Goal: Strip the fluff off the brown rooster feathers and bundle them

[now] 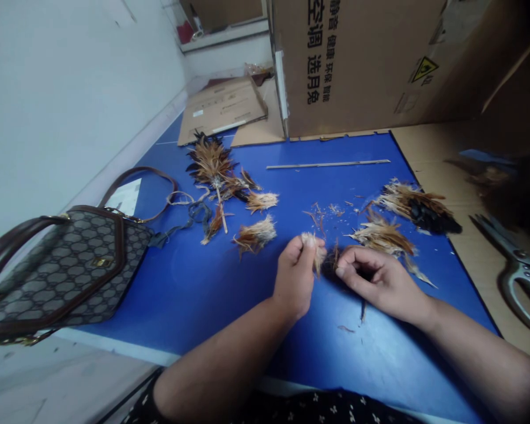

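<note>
Near the middle of the blue tabletop (194,294), my left hand (295,277) is closed around a small bunch of pale feathers (318,259), whose light ends stick up past the thumb. Just to its right, my right hand (380,280) pinches dark brown feathers (334,257) between thumb and fingertips; part of them lies in shadow. Beyond the right hand rests a bundle of tan feathers (386,235), with a brown, white and black bundle (417,206) farther back. Two small tufts, one brown and cream (255,235), one paler (262,201), lie left of my hands.
A feather duster (211,159) on a stick lies at the back left beside grey cloth strips (196,215). A patterned handbag (83,259) stands at the left. A thin stick (329,164) lies at the back, before a large cardboard box (362,65). Scissors (519,265) rest at the right.
</note>
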A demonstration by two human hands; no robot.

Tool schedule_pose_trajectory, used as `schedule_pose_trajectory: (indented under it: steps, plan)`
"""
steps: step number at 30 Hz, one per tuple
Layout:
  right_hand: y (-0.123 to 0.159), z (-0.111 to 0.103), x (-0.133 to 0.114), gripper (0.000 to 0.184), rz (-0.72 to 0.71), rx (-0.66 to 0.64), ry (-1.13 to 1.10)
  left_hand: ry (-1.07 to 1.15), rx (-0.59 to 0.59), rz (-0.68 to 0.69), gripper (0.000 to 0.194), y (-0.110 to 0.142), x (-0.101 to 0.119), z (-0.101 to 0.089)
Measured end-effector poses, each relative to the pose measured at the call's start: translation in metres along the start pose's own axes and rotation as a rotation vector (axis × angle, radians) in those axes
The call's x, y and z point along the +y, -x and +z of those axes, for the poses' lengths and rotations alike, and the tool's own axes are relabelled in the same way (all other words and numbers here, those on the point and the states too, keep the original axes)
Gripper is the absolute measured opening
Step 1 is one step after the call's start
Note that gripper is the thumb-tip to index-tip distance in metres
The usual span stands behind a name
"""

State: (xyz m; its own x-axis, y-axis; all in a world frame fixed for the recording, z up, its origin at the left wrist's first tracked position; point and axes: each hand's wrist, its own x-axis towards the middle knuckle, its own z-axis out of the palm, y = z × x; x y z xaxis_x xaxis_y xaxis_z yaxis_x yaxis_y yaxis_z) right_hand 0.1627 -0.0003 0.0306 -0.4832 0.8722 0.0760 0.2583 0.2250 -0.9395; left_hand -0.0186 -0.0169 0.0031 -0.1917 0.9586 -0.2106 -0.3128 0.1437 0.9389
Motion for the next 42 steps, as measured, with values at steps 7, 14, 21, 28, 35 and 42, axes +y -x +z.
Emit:
schedule_pose_trajectory:
  steps: [7, 14, 21, 28, 35, 42]
  plan:
    - [0.0, 0.004, 0.003, 0.02, -0.135, -0.021, 0.04, 0.002, -0.149, -0.055, 0.047, 0.007, 0.004, 0.005]
    - [0.001, 0.008, 0.007, 0.017, -0.196, -0.01, 0.097, 0.0, -0.171, -0.046, 0.043, 0.011, -0.004, 0.006]
    - [0.003, 0.009, 0.008, 0.014, -0.244, -0.086, 0.266, -0.15, -0.215, 0.009, 0.042, 0.013, 0.0, 0.005]
    - [0.003, 0.009, 0.007, 0.021, -0.238, -0.081, 0.306, -0.251, -0.266, 0.061, 0.036, 0.013, 0.003, 0.005]
    - [0.004, 0.015, 0.01, 0.018, -0.217, -0.04, 0.277, -0.314, -0.236, 0.107, 0.036, 0.013, 0.003, 0.004]
    - [0.006, 0.012, 0.004, 0.011, -0.258, 0.015, 0.244, -0.425, -0.202, 0.19, 0.035, 0.013, 0.007, 0.003]
